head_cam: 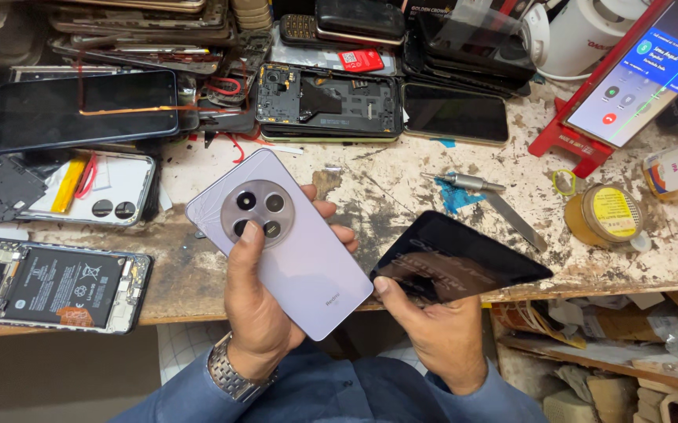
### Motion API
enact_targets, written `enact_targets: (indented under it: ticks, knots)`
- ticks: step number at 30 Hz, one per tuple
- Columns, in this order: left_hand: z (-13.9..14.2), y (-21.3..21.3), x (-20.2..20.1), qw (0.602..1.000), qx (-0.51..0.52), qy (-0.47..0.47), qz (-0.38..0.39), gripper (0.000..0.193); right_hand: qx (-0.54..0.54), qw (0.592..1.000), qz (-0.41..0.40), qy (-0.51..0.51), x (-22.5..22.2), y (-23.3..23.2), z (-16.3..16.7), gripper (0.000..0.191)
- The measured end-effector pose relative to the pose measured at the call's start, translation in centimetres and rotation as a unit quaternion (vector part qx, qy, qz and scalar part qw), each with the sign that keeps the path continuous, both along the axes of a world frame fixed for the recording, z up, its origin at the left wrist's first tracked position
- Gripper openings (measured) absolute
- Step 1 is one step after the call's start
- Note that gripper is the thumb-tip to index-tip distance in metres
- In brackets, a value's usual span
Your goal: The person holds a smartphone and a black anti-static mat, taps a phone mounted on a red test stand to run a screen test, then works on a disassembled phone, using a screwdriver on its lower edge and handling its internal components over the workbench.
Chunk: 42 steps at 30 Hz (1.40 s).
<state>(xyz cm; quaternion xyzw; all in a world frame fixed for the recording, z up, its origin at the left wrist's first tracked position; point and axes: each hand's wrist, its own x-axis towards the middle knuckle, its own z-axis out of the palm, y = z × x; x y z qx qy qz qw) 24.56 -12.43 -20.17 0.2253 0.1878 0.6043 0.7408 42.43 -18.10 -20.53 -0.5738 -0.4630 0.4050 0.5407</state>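
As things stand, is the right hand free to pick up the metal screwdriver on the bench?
Probably not: the right hand holds a black glass panel. The screwdriver itself lies uncovered beyond it.

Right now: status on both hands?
Left hand grips lilac phone, back up. Right hand holds black glass panel. Screwdriver and opened phones lie around.

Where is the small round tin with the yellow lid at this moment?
In the head view, the round tin with the yellow lid stands on the right side of the worn workbench, right of the metal screwdriver and below the red phone stand.
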Motion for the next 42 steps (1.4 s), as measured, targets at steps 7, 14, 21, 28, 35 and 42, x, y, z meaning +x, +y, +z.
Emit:
enact_targets:
  ticks: [7,14,21,28,35,42]
  knots:
    - [-0.1,-0.1,0.1,1.000,0.007,-0.002,0.007,0.076,0.030,0.999,0.019,-0.031,-0.1,0.0,0.4,0.012]
    - [-0.3,-0.1,0.1,1.000,-0.007,-0.008,0.007,0.076,0.017,1.000,0.005,-0.007,-0.4,0.0,0.2,0.014]
    - [-0.3,0.0,0.0,1.000,-0.011,-0.025,-0.002,0.077,-0.014,1.000,0.010,0.001,0.2,0.1,-0.1,0.013]
    - [-0.5,-0.1,-0.1,1.000,-0.005,-0.030,-0.004,0.076,0.007,0.999,0.035,-0.015,0.5,0.4,-0.1,0.016]
    - [-0.6,-0.1,-0.2,1.000,0.003,-0.026,-0.009,0.076,-0.022,0.998,0.051,0.029,0.6,0.8,0.5,0.017]
    - [-0.6,-0.1,-0.3,1.000,0.007,-0.028,-0.009,0.076,-0.051,0.996,0.070,0.012,1.0,0.9,0.9,0.014]
